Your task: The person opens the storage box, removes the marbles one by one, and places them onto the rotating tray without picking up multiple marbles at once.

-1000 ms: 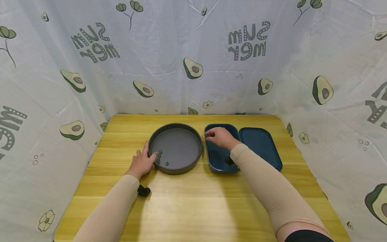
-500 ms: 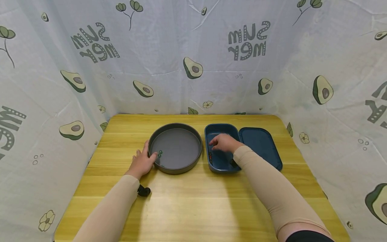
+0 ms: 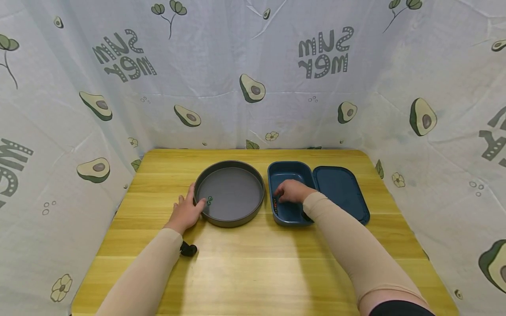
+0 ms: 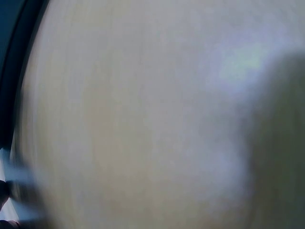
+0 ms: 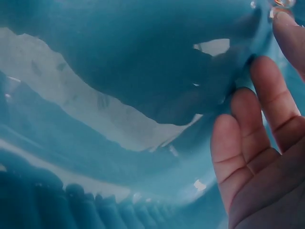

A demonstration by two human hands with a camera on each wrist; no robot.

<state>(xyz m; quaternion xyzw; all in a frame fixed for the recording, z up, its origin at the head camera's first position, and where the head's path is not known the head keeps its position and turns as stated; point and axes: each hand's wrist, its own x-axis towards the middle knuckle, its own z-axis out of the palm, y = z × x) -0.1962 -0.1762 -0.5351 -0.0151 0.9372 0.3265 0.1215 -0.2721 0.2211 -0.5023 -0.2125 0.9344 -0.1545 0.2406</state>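
Observation:
My left hand (image 3: 186,213) rests at the left side of a round dark grey pan (image 3: 242,193), thumb over the rim and forefinger along the outer wall. Two small green marbles (image 3: 209,200) lie inside the pan near that thumb. My right hand (image 3: 293,191) reaches down into a blue rectangular box (image 3: 290,168), its fingers beside a row of orange marbles (image 3: 275,205) along the left wall. In the right wrist view a digit's tip touches a clear marble (image 5: 284,4) with an orange swirl, while the other fingers are loosely bent. The left wrist view is blurred.
A flat blue lid (image 3: 341,191) lies just right of the box. All stand on a wooden table (image 3: 245,272) with a printed curtain (image 3: 221,66) behind it. A black wrist camera (image 3: 188,250) sticks out at my left wrist.
My right hand has gone from above the box's far left corner down and nearer, into the box by the orange marbles. A third green marble in the pan no longer shows. My left hand stays put.

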